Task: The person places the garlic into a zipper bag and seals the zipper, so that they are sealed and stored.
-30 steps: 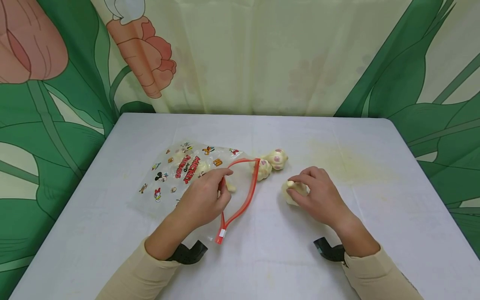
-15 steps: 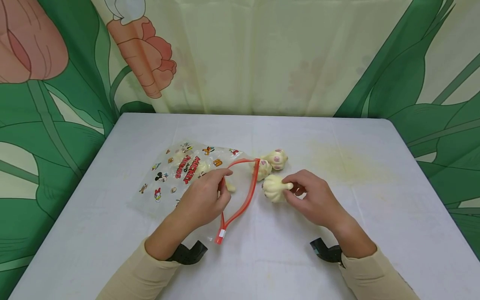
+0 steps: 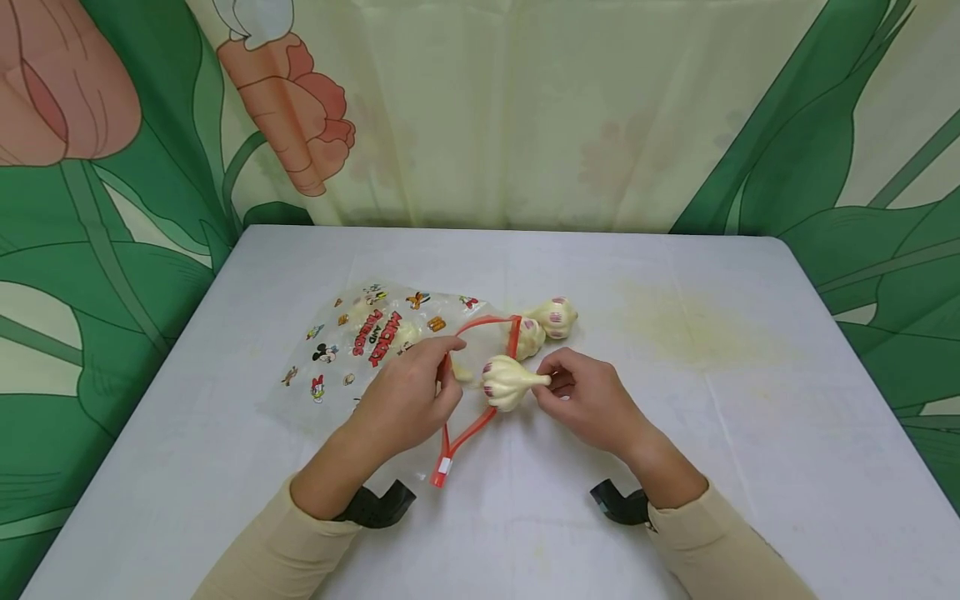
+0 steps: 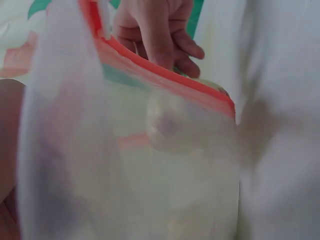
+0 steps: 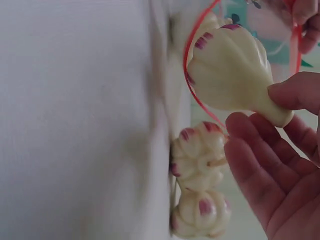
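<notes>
fingers: right hand point(image 3: 588, 400) pinches garlic bulb point(image 3: 507, 382) by its stem
left hand point(image 3: 408, 396): apparently pinching open the bag point(image 3: 375, 350) rim

Person's forearms in long cream sleeves point(image 3: 277, 546); a black camera mount point(image 3: 373, 505) strapped at each wrist; both hands bare.

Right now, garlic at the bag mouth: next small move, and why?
Probably push the garlic bulb leftward through the opening. The right hand pinches its stem at the red zip rim, while the left hand holds the printed bag open.
</notes>
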{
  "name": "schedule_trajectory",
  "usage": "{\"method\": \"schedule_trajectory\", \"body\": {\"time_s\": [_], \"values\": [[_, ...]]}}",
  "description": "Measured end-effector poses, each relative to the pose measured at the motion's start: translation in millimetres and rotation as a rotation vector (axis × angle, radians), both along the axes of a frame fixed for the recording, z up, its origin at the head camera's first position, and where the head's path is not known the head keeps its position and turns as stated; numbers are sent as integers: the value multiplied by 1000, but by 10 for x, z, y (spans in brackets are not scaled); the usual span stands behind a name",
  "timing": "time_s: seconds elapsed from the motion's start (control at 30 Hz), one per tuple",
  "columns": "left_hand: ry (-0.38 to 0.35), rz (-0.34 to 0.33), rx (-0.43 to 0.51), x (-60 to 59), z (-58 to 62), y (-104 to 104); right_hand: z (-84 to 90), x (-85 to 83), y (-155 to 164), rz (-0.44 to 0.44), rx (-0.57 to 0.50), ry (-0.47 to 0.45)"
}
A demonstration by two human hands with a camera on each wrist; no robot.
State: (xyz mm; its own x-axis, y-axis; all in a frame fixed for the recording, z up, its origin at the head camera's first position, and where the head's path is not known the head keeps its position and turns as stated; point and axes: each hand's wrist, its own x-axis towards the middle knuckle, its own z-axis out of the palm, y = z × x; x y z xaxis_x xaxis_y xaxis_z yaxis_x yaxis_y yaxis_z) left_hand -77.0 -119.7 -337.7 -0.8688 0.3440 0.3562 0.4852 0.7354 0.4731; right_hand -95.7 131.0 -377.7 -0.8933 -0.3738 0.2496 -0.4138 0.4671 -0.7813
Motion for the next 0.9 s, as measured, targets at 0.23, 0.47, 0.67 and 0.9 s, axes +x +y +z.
{"method": "schedule_trajectory", "body": {"time_s": [0.23, 0.47, 0.67, 0.9], "values": [[6, -2, -4, 0, 1, -7, -71, -24, -83, -23, 150, 26], [20, -14, 3, -4, -2, -12, -51, -24, -105, -34, 194, 29], [0, -4, 7, 2, 3, -2, -52, -33, -154, -62, 266, 9], [-9, 1, 3, 8, 3, 2, -76, -29, -249, -56, 315, -27]]}}
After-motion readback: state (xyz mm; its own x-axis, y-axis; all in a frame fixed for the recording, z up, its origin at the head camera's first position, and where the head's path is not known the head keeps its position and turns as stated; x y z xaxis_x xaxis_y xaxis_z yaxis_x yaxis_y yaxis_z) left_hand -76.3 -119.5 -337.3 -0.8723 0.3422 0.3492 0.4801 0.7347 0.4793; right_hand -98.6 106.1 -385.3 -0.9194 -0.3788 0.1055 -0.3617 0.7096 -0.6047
